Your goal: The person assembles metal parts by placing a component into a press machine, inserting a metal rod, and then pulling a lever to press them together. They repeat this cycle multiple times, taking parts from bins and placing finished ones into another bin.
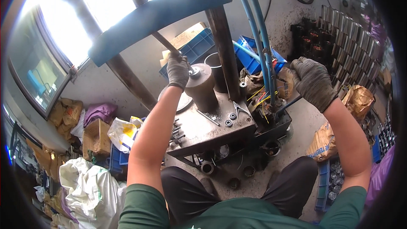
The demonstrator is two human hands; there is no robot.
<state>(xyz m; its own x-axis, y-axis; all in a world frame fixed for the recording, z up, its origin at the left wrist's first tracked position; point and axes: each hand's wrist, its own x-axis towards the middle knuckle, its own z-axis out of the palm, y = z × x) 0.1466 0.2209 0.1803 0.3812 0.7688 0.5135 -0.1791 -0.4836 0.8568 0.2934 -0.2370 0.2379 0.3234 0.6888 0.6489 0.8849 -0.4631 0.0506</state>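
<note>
Gloved fingers of the left hand (178, 70) seem wrapped round a metal rod (164, 42) above the back of the metal table (195, 126). Off to the table's right, the right hand (313, 82) is curled beside a dark lever (289, 104); whether it grips it, I can't tell from where I stand. On the table, near the left hand, stands a thick metal cylinder (201, 88). It looks heavy and hard, perhaps slippery, so it wants both palms round its sides. The rod seems stiff, best held around its shaft. As for writing, a brown paper sack (324, 139) right of the table carries blue printed letters.
</note>
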